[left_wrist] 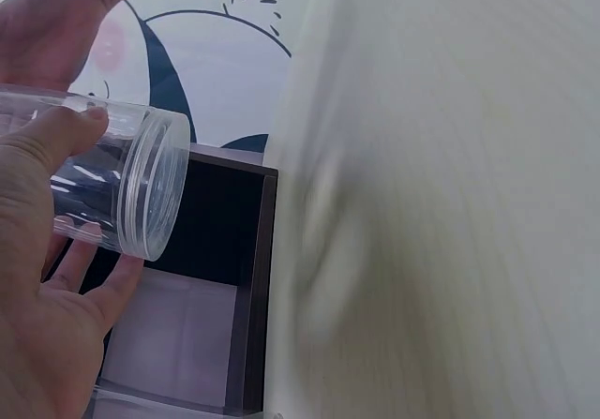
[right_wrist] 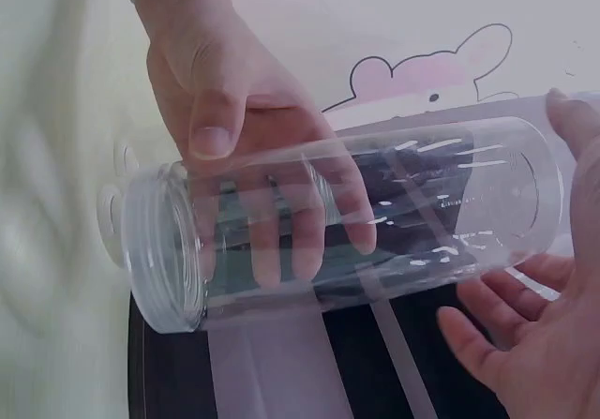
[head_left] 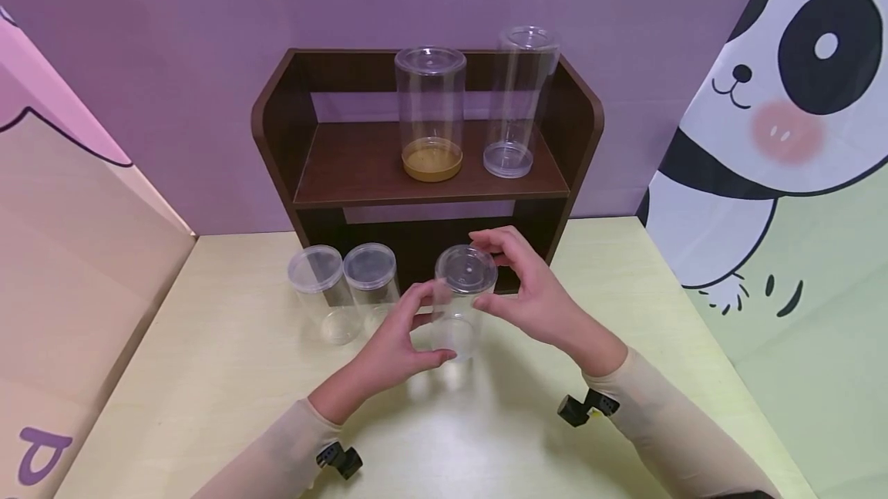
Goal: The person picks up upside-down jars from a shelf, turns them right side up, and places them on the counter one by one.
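Observation:
A clear plastic jar [head_left: 466,271] is held upside down between my two hands, its pale screw lid [right_wrist: 155,250] at the lower end. My left hand [head_left: 395,345] grips the jar's lower part, thumb in front and fingers behind. Around its upper end curves my right hand [head_left: 530,291], thumb at the near side and fingertips at the far rim. In the left wrist view, the lid end hangs above the table. The dark brown shelf unit [head_left: 430,194] stands just behind the jar.
Two clear lidded jars, a left one [head_left: 315,268] and a right one [head_left: 371,264], stand on the pale table [head_left: 229,375] left of my hands. Up on the shelf are an inverted jar with a yellow lid [head_left: 432,163] and a taller clear jar [head_left: 516,90].

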